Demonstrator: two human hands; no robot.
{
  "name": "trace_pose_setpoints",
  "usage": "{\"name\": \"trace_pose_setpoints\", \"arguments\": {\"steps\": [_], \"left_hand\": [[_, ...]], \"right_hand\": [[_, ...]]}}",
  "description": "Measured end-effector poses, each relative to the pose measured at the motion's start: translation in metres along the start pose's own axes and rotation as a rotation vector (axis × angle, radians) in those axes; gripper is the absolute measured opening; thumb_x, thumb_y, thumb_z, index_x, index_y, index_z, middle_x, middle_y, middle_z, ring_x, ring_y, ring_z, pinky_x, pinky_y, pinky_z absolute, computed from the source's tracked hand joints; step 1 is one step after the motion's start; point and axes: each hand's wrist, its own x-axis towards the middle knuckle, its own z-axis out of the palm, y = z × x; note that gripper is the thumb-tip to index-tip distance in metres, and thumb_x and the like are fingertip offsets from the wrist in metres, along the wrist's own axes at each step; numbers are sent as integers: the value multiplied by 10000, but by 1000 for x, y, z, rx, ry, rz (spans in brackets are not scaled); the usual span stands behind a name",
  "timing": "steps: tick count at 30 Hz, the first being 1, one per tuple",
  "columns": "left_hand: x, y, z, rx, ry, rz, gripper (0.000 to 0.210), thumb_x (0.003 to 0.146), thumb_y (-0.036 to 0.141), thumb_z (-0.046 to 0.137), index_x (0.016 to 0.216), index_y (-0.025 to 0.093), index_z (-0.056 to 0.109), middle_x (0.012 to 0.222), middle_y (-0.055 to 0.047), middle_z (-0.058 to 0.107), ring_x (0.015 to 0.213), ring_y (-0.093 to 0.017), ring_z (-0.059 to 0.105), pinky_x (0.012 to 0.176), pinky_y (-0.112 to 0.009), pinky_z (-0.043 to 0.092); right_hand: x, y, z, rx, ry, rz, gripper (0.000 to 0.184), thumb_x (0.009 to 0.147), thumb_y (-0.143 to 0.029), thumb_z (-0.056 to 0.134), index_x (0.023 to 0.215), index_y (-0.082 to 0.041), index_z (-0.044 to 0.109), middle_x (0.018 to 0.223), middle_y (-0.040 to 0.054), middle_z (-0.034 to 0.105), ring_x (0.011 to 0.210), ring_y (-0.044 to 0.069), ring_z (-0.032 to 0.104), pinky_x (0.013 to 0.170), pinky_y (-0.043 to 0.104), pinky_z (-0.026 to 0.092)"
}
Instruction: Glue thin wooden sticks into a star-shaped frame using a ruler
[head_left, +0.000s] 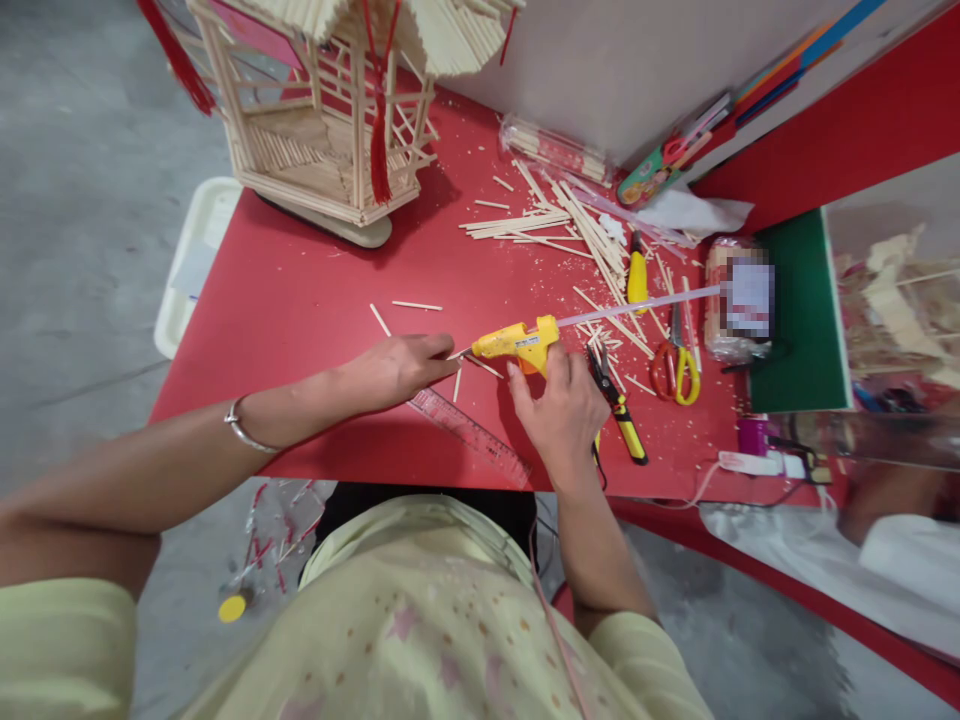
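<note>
My right hand (566, 405) is closed around the handle of a yellow hot glue gun (517, 343), its nozzle pointing left. A long clear glue stick (637, 305) sticks out of the gun's back. The nozzle meets the tip of a thin wooden stick (459, 354) pinched in my left hand (401, 370); most of that stick is hidden by the fingers. Below the hands a clear ruler (476, 437) lies slantwise, partly under my left hand. Loose short sticks (417, 306) lie around my left hand. Black-and-yellow pliers (628, 430) rest beside my right hand.
A stick-built pavilion model (322, 150) with red tassels stands at the back left. Scattered sticks (592, 235), a yellow-handled cutter (637, 275) and scissors (679, 365) lie to the right. Beyond them are a wrapped pack (724, 300), a green board (799, 330) and a power strip (757, 463).
</note>
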Motion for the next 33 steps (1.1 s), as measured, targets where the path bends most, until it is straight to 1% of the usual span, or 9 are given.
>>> {"name": "trace_pose_setpoints", "arguments": {"steps": [4, 9, 16, 19, 22, 27, 33], "left_hand": [[0, 1, -1, 7, -2, 0, 368, 1116, 150, 363, 1197, 152, 721, 1079, -113, 666, 814, -164, 631, 744, -275, 493], [1, 1, -1, 53, 11, 29, 367, 1110, 127, 364, 1190, 141, 722, 1047, -109, 660, 790, -159, 628, 722, -272, 494], [1, 2, -2, 80, 1, 29, 377, 1121, 145, 356, 1187, 142, 727, 1043, -107, 664, 783, -162, 624, 715, -276, 494], [1, 1, -2, 72, 6, 36, 383, 1121, 148, 351, 1192, 135, 728, 1049, -115, 667, 775, -167, 622, 705, -283, 500], [0, 0, -1, 37, 13, 30, 364, 1115, 147, 371, 1191, 140, 727, 1058, -118, 672, 799, -166, 632, 729, -277, 505], [1, 1, -1, 29, 10, 6, 351, 1113, 140, 381, 1199, 154, 722, 1071, -109, 676, 814, -160, 636, 750, -266, 490], [0, 1, 0, 58, 0, 25, 371, 1120, 165, 351, 1207, 150, 711, 1068, -115, 669, 809, -160, 632, 739, -269, 500]], "right_hand": [[0, 1, 0, 4, -3, -4, 576, 1090, -578, 495, 1437, -134, 609, 1007, 116, 676, 843, 238, 647, 663, 322, 392], [-1, 1, 1, -11, 7, -16, 578, 1093, -589, 501, 1438, -137, 605, 1002, 109, 677, 840, 237, 648, 661, 324, 384], [-1, 1, 1, -11, -4, -9, 573, 1097, -594, 488, 1421, -139, 613, 1009, 114, 677, 857, 241, 656, 670, 321, 387], [-1, 1, 1, 10, -21, -1, 575, 1097, -583, 491, 1436, -135, 609, 1021, 120, 678, 877, 248, 660, 681, 321, 396], [-1, 1, 1, 19, -30, 6, 577, 1094, -579, 501, 1445, -134, 608, 1034, 125, 682, 881, 248, 659, 685, 323, 401], [-1, 1, 2, 9, 8, -6, 577, 1099, -589, 503, 1436, -135, 617, 1018, 115, 688, 879, 245, 665, 681, 323, 398], [-1, 0, 1, -4, 34, -6, 558, 1094, -581, 505, 1418, -143, 625, 1010, 109, 688, 860, 240, 658, 685, 327, 407]]}}
